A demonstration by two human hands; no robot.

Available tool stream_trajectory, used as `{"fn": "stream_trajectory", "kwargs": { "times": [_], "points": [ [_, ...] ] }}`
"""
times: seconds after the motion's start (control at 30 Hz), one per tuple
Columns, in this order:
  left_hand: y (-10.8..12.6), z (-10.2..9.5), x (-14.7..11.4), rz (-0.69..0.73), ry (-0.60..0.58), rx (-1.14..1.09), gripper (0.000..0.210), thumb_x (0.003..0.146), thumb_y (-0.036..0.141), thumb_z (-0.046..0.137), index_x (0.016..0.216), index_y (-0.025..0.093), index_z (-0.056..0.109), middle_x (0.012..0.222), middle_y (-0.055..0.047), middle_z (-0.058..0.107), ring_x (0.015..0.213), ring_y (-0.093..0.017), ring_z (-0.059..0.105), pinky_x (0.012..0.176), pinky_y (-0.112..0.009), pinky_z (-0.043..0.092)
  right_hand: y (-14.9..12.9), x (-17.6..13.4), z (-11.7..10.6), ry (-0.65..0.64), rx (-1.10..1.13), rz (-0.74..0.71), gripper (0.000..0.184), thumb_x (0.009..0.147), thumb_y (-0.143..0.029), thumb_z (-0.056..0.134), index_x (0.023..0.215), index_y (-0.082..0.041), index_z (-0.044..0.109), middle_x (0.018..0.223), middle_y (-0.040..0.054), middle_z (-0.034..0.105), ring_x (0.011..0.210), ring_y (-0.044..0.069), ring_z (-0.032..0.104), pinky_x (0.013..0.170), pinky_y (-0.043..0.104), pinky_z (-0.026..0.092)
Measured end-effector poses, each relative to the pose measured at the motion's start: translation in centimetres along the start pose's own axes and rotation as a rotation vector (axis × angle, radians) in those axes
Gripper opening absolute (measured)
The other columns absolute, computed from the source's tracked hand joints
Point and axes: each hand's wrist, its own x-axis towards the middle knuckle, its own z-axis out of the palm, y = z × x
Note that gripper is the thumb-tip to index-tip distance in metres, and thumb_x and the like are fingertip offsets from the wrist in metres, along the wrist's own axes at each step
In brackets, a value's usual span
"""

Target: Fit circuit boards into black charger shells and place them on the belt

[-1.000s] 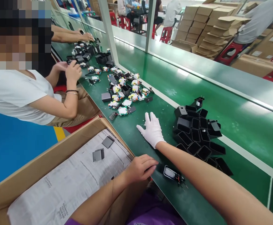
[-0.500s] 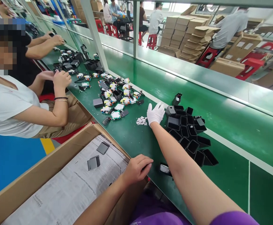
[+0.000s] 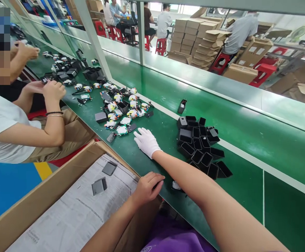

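Observation:
My right hand point(image 3: 146, 141), in a white glove, lies palm down on the green bench with its fingers stretched out. The small white chips seen there earlier are hidden, apparently under the glove. Just beyond its fingertips are a dark flat cover point(image 3: 132, 127) and a white-topped circuit assembly point(image 3: 121, 130). My left hand point(image 3: 149, 186) is bare and rests at the bench's near edge, fingers loosely bent, thumb apart, nothing visible in it. Partly behind my right forearm lies a small dark device with a white part point(image 3: 176, 185).
Black open-topped housings point(image 3: 206, 159) cluster on the right; another dark unit point(image 3: 182, 106) stands behind them. Several circuit assemblies point(image 3: 112, 106) are heaped left. A paper-lined carton point(image 3: 71, 203) holds two grey housings point(image 3: 99, 186). A co-worker's hands point(image 3: 53, 89) work at the left. Metal posts point(image 3: 140, 35) rise behind.
My right hand has swept left and nearer across the bench, from beside the black housings to over the white chips' area. My left hand stays at the edge. The view has shifted slightly.

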Motion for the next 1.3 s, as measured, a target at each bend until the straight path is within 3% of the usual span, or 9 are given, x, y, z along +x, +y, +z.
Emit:
{"fn": "stream_trajectory", "kwargs": {
  "times": [0.13,0.27,0.33,0.43,0.53,0.7,0.9,1.1,1.3],
  "points": [
    [-0.1,-0.4,0.0,-0.030,-0.033,-0.007,0.019,0.096,0.016,0.047,0.103,0.020,0.064,0.083,-0.005,0.073,0.074,-0.016,0.069,0.067,-0.027,0.058,0.3,1.0,-1.5,-0.010,0.023,0.042,0.028,0.101,-0.024,0.048,0.119,-0.019,0.069,0.130,0.0123,0.064,0.130,0.027,0.051,0.110,0.045,0.038],
    [0.0,-1.0,-0.1,-0.074,-0.091,-0.031,0.018,0.094,0.026,0.052,0.107,0.020,0.064,0.087,-0.005,0.072,0.072,-0.016,0.068,0.068,-0.028,0.059,1.8,-0.5,-6.6,0.027,0.072,0.081,0.036,0.103,-0.027,0.043,0.135,-0.028,0.059,0.140,0.0030,0.059,0.139,0.027,0.043,0.116,0.054,0.031],
    [0.2,-1.2,0.1,-0.113,-0.132,-0.048,0.028,0.090,0.032,0.060,0.115,0.020,0.061,0.095,-0.006,0.073,0.077,-0.017,0.069,0.070,-0.030,0.060,3.2,-3.5,-10.3,0.062,0.103,0.056,0.038,0.103,-0.021,0.039,0.131,-0.029,0.064,0.139,-0.0012,0.060,0.138,0.022,0.045,0.117,0.046,0.033],
    [0.9,-1.1,1.0,-0.156,-0.248,-0.069,0.054,0.079,0.035,0.074,0.128,0.022,0.056,0.115,-0.009,0.071,0.102,-0.024,0.069,0.085,-0.037,0.061,5.4,-10.5,-15.4,0.315,0.261,0.129,0.033,0.101,-0.030,0.045,0.107,-0.027,0.077,0.135,-0.0006,0.063,0.129,0.022,0.055,0.114,0.041,0.040],
    [1.7,-0.4,2.4,-0.135,-0.334,-0.095,0.045,0.080,0.027,0.074,0.123,0.023,0.060,0.115,-0.008,0.072,0.109,-0.024,0.068,0.093,-0.040,0.059,6.5,-18.8,-17.8,0.418,0.320,0.182,0.024,0.096,-0.033,0.055,0.101,-0.029,0.078,0.126,0.0010,0.069,0.120,0.024,0.062,0.109,0.045,0.047],
    [4.0,1.7,4.6,-0.003,-0.263,-0.181,0.030,0.084,0.018,0.069,0.113,0.022,0.061,0.111,-0.006,0.075,0.106,-0.022,0.071,0.093,-0.037,0.060,5.5,-29.0,-16.5,0.425,0.370,0.219,0.027,0.096,-0.035,0.059,0.120,-0.031,0.070,0.119,0.0041,0.071,0.109,0.023,0.068,0.100,0.043,0.056],
    [7.7,6.6,7.9,0.215,-0.187,-0.333,0.030,0.088,0.018,0.066,0.113,0.021,0.050,0.123,-0.014,0.071,0.121,-0.022,0.065,0.099,-0.041,0.058,4.2,-33.6,-13.0,0.465,0.320,0.317,0.076,0.081,-0.048,0.077,0.146,-0.026,0.043,0.141,0.0127,0.056,0.128,0.029,0.057,0.105,0.046,0.052],
    [10.6,11.6,10.5,0.298,-0.336,-0.451,0.037,0.087,0.017,0.067,0.112,0.023,0.040,0.128,-0.018,0.067,0.124,-0.024,0.062,0.088,-0.038,0.062,6.6,-36.0,-13.0,0.668,0.296,0.437,0.048,0.089,-0.035,0.069,0.133,-0.027,0.052,0.116,0.0079,0.068,0.102,0.024,0.070,0.089,0.039,0.060],
    [11.3,13.6,12.2,0.092,-0.354,-0.473,0.033,0.085,0.023,0.070,0.104,0.022,0.042,0.119,-0.015,0.072,0.108,-0.021,0.072,0.080,-0.033,0.062,10.3,-38.5,-13.9,0.526,0.208,0.498,0.042,0.094,-0.033,0.061,0.134,-0.023,0.054,0.123,0.0111,0.066,0.112,0.026,0.066,0.095,0.042,0.058]
  ]
}}
